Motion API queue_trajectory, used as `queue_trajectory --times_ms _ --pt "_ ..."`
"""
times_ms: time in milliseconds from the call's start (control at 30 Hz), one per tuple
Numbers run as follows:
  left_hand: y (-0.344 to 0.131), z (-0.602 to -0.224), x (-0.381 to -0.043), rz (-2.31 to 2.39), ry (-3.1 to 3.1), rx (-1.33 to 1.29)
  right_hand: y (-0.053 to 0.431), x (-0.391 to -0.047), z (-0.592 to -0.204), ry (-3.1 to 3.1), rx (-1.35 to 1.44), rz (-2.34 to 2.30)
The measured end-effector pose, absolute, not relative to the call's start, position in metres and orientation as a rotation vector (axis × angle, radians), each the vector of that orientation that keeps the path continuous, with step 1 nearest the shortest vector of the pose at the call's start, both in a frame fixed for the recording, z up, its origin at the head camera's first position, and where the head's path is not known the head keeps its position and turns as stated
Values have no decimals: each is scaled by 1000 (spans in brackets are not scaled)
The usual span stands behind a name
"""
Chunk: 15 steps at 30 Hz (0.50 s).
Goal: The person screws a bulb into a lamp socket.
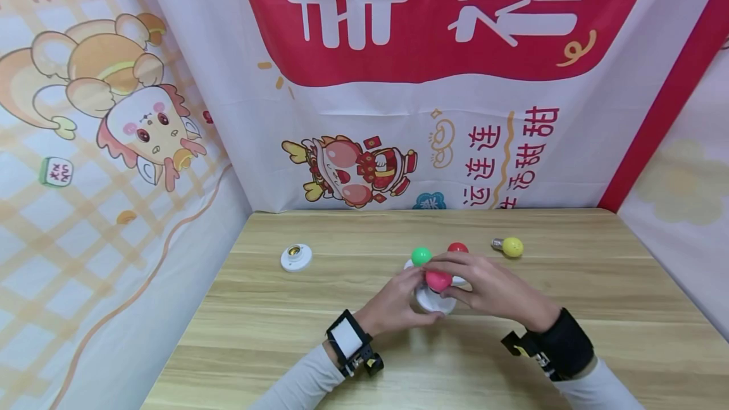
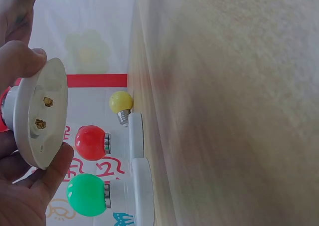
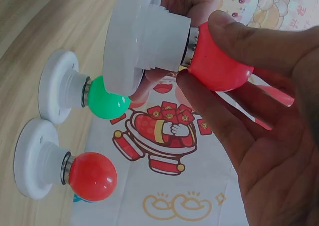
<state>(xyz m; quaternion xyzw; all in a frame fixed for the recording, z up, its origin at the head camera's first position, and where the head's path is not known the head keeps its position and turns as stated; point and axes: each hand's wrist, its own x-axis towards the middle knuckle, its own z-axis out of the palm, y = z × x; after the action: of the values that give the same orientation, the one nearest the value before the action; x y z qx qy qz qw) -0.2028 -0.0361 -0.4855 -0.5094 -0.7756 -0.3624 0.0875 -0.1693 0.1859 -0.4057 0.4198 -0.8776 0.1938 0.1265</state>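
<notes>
Head: two hands (image 1: 492,288), four bulbs (image 1: 514,247), four sockets (image 1: 288,264); one socketed bulb (image 1: 439,281) held.

Head view downward — wrist views close

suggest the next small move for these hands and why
Perhaps the right hand should give the red bulb it pinches a slight twist to check it's snug: the bulb's metal collar shows, and the left hand holds the white base off the table.

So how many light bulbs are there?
4: a red bulb gripped by the right hand, a green bulb and a second red bulb standing beyond it, and a yellow bulb lying farther right on the table.
</notes>
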Motion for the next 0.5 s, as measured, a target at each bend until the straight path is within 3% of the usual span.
queue_trajectory --times_ms 500 --pt "-38 -485 -199 -1037 -2361 -1434 180 -169 -406 -2551 1176 558"
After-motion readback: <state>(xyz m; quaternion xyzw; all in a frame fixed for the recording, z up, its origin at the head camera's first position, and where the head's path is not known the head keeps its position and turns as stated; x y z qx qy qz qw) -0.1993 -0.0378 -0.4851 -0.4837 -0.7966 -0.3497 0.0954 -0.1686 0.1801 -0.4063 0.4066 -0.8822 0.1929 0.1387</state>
